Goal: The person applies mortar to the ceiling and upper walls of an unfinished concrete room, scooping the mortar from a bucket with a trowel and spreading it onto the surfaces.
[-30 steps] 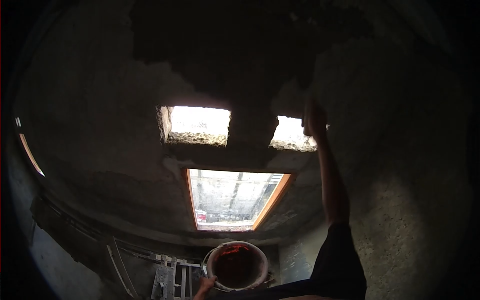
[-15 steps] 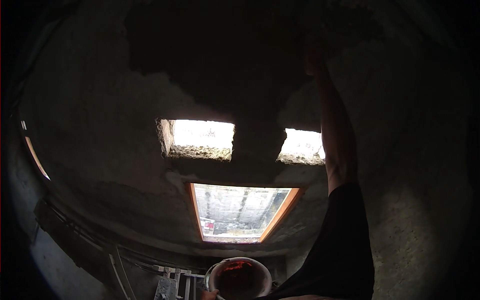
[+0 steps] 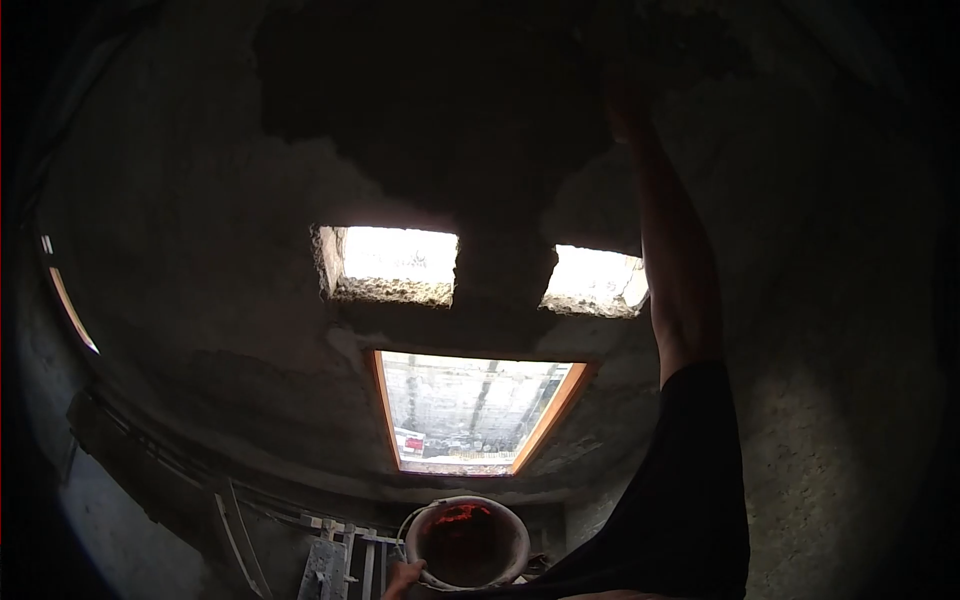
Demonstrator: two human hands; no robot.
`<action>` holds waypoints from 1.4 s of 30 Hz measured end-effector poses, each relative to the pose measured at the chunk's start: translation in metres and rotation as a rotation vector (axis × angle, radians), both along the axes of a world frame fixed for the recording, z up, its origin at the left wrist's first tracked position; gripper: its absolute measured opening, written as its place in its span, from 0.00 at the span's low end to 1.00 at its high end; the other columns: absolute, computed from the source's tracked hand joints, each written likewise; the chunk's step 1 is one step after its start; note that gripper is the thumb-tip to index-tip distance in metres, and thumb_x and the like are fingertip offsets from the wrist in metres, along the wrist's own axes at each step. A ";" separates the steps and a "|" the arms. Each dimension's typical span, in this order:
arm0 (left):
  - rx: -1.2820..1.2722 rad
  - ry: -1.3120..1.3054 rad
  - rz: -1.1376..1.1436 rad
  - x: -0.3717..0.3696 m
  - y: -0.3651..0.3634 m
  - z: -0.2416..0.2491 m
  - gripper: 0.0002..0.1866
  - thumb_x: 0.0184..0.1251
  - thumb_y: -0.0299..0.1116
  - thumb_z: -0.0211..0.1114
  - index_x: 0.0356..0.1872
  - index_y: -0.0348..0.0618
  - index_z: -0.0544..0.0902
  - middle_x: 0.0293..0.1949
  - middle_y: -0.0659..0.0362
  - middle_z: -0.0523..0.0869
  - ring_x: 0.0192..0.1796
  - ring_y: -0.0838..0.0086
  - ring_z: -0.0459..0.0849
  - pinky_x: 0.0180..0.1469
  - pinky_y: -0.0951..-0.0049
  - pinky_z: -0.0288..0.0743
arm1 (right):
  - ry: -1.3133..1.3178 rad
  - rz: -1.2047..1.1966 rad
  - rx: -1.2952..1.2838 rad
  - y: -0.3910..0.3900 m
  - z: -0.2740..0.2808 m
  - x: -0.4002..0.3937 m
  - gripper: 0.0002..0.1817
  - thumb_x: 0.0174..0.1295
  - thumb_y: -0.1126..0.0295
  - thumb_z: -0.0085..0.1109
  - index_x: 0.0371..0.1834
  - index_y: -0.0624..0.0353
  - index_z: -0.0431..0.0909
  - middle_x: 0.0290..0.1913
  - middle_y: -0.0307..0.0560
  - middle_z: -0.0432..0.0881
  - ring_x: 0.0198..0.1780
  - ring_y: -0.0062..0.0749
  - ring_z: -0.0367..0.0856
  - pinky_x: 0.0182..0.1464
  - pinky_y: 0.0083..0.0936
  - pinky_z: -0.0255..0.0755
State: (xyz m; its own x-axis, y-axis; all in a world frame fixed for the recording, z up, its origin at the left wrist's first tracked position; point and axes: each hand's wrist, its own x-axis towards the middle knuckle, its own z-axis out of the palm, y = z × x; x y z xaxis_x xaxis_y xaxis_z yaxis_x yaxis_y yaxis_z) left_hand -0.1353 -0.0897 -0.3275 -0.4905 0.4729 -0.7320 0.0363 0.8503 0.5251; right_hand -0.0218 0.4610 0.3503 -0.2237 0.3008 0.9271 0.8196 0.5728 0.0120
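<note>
Upper right, the right hand [image 3: 628, 105] presses the dark wall, its fingers too shadowed to tell open or closed, while at the bottom centre the left hand [image 3: 403, 578] grips the pan [image 3: 466, 541] by its rim, and one-handed it might tip and spill.

Two bright wall openings [image 3: 390, 262] sit above an orange-framed window [image 3: 470, 410] in rough plaster.

Wall [image 3: 200, 250]: rough, matt cement plaster, with a darker coarse patch [image 3: 420, 110] high up. 2 upper openings [image 3: 390, 262]: crumbly, unfinished masonry edges. Window frame [image 3: 382, 400]: smooth orange-brown wood. Bucket [image 3: 465, 540]: smooth pale rim, looks plastic; interior reddish. Sleeve [image 3: 690, 500]: black matt cloth.
</note>
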 end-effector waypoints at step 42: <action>0.271 0.070 0.241 -0.030 -0.048 0.016 0.26 0.35 0.43 0.70 0.29 0.26 0.80 0.30 0.44 0.84 0.35 0.62 0.84 0.38 0.67 0.76 | -0.575 0.202 -1.798 -0.461 -0.624 0.051 0.23 0.49 0.60 0.60 0.42 0.67 0.73 0.37 0.72 0.76 0.45 0.57 0.76 0.47 0.43 0.69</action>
